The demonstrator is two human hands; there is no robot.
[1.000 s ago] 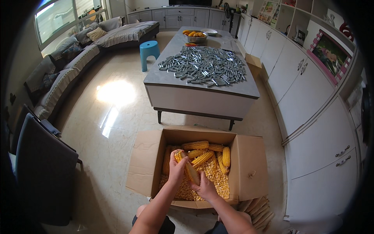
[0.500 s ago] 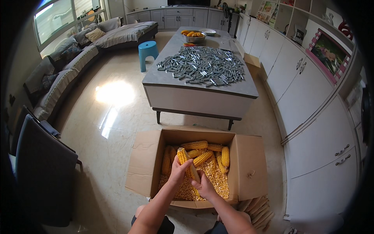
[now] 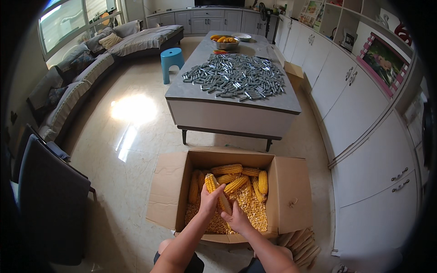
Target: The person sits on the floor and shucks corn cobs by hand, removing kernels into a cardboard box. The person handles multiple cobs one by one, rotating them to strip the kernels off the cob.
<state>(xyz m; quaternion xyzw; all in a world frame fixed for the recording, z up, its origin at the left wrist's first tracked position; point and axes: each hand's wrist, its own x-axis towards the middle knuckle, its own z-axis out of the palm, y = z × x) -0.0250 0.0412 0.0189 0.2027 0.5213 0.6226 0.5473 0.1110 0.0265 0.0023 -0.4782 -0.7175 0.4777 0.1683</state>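
My left hand [image 3: 210, 200] is wrapped round the upper part of a partly stripped corn cob [image 3: 210, 183], held tilted over an open cardboard box [image 3: 291, 193]. Yellow kernels cover the cob's top and left side, while a pale bare strip shows along its right. At the lower end, my right hand [image 3: 236, 219] grips the same cob with its thumb against it; some of its fingers are hidden. Loose kernels [image 3: 256, 217] cover the bottom of the box. Several whole corn ears [image 3: 236, 184] lie on them along the far and side walls.
Beyond the box stands a grey-topped table [image 3: 191, 93] strewn with small metallic cylinders [image 3: 236, 77], with a bowl of yellow food [image 3: 225, 42] farther back. Bare cobs [image 3: 298, 248] lie on the floor at the right. A blue stool [image 3: 172, 59] and dark chair [image 3: 52, 195] are leftward.
Both hands and the corn cob have shifted very slightly to the left. The right thumb sits a little differently against the cob, which stays in both hands.
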